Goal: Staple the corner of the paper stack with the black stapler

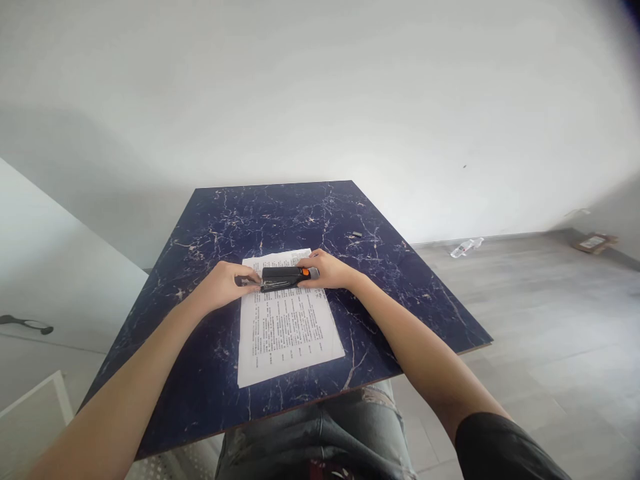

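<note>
Head view, frame centre: left hand (pixel 225 283) and right hand (pixel 327 270) fingers grasp both ends of a rigid, probably light stapler (pixel 285 277) on flimsy printed paper (pixel 285 333).

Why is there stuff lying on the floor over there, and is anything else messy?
A plastic bottle lies on its side by the wall, and a flat box sits farther right. On the table a tiny loose piece lies alone. The paper sits slightly crooked under the stapler.
</note>
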Motion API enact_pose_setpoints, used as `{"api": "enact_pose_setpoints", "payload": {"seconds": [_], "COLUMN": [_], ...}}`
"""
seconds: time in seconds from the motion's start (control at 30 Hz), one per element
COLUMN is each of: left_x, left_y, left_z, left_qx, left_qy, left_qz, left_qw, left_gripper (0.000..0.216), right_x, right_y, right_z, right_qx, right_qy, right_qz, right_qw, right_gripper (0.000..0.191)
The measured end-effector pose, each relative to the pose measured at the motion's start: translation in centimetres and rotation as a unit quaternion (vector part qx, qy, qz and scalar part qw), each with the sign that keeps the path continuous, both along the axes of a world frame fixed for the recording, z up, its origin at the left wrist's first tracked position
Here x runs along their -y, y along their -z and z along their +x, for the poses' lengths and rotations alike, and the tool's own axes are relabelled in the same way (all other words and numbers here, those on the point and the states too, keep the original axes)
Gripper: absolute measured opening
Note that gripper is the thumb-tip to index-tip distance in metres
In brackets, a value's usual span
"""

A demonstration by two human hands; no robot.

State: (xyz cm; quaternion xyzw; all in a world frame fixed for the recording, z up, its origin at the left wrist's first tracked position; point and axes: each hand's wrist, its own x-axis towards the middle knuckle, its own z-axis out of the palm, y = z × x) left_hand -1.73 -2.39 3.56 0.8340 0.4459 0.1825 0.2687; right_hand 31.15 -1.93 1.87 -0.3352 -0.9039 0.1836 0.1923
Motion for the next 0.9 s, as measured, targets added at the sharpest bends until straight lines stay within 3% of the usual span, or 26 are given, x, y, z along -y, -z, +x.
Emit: {"api": "enact_pose_setpoints", "payload": {"seconds": [0.2,0.5,0.9], "left_x": [-0.4,-1.8,-1.5], "left_y": [0.0,0.1,2.1], "left_z": [-0.9,-3.9,-0.1], "left_qx": [0.016,-0.006,0.049], "left_qy": [0.038,0.082,0.044], "left_qz": [0.000,-0.064,0.011], "left_qw": [0.999,0.995,0.998], "left_gripper": [0.021,0.037,0.028], "right_x": [0.0,-0.1,-0.4], "right_y": [0.0,0.0,0.3], "right_z": [0.0,0.3,0.3], "right_qx": [0.006,-0.018,-0.024], "right_qy": [0.003,-0.014,-0.014], "right_qz": [-0.002,-0.025,-0.042], "right_qw": [1.000,0.999,0.999], "right_gripper": [0.034,0.035,0.040]}}
